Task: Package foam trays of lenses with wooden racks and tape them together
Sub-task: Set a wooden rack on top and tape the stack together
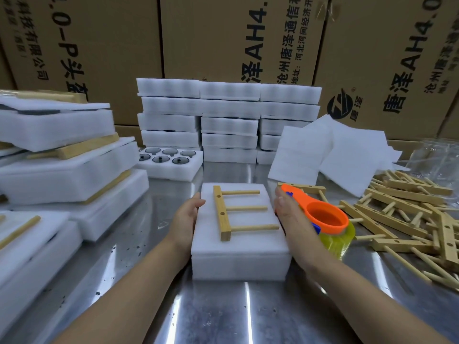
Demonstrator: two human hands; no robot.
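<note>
The foam stack [239,247] lies at the centre of the table [223,316] and is pressed between the flat left hand [186,217] and right hand [289,214], probably to align its layers. A rack [224,212] rests on top, ready for taping, and the tape dispenser [323,219] waits at 3 o'clock just beyond the right hand, beside the rack pile [407,219].

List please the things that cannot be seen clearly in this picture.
- Head view: contents of the foam stack are hidden under its top sheet.
- Right hand fingertips are hidden behind the stack's side.
- Tape dispenser: the roll is partly behind the right hand.
- Glass items at the right edge are blurred and cut off.
</note>
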